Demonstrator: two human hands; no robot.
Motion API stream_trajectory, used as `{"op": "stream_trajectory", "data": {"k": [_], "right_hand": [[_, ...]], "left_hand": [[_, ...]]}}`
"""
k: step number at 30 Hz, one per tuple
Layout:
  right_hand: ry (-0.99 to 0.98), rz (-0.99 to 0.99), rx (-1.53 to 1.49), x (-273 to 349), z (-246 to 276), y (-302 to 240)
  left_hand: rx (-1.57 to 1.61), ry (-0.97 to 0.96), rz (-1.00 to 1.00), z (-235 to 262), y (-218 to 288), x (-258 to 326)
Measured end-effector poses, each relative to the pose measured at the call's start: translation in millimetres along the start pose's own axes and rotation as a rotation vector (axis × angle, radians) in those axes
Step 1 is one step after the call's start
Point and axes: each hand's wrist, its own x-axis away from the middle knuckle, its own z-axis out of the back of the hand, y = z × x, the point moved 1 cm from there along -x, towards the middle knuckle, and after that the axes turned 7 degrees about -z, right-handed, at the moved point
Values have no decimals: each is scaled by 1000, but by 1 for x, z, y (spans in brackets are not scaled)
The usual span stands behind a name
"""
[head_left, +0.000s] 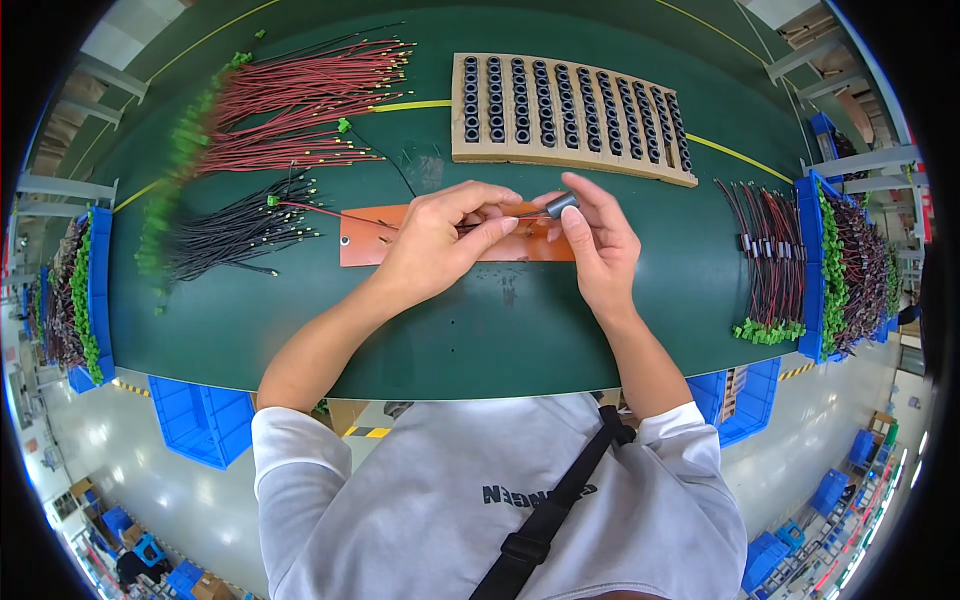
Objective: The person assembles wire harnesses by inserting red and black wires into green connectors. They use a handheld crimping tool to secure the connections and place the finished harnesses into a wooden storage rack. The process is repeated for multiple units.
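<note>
My left hand (437,238) is closed in a pinch on a red wire (322,210) and what seems to be a black wire (400,172). From the hand the wires trail back to small green connectors (273,201) on the left. Between thumb and fingers my right hand (610,252) grips a dark grey ferrite core (561,206), a short hollow cylinder. The wire ends point at its left side; whether they enter it I cannot make out. Both hands hover over an orange-brown board (362,252) lying on the green table (420,340).
Red wires (300,100) and black wires (250,228) with green connectors lie at the left. Behind the hands stands a cardboard tray (480,152) with rows of cores. Wires with cores fitted (770,250) lie right, beside a blue bin (812,270); another blue bin (100,290) flanks the left.
</note>
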Motion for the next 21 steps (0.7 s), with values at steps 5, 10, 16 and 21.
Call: {"op": "stream_trajectory", "data": {"k": [5,10,16,21], "right_hand": [[-14,6,42,1,0,1],[-48,-96,61,11,-10,11],[-45,-146,-300,7,-18,7],[-115,-164,-327,4,-11,18]], "left_hand": [[-4,17,-44,-2,0,1],[71,-2,-44,-9,-2,4],[186,-35,-54,-15,2,4],[143,1,-18,-16,4,5]]}}
